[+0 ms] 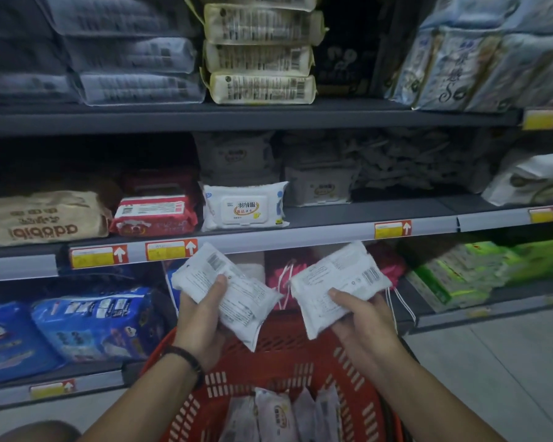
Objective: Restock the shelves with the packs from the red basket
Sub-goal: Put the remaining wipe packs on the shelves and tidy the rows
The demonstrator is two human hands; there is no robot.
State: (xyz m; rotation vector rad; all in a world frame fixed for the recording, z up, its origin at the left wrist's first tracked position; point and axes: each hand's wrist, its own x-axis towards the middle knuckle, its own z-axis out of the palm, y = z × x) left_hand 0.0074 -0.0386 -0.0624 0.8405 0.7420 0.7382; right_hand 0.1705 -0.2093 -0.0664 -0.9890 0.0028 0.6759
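Note:
My left hand (201, 320) grips a white wipes pack (233, 291), back label up, above the red basket (288, 355). My right hand (361, 317) grips a second white pack (336, 282) beside it. Both packs hover just below the middle shelf edge (300, 240). Several more white packs (284, 416) stand upright in the basket at the bottom of the view. On the middle shelf a matching white wipes pack (245, 207) lies face out, with bare shelf (364, 212) to its right.
A red pack (155, 215) and a brown pack (42, 218) lie left on the middle shelf. Blue packs (93, 323) fill the lower left shelf, green packs (466, 272) the lower right. Stacked packs (259, 52) crowd the top shelf. Pale floor (508, 362) lies at right.

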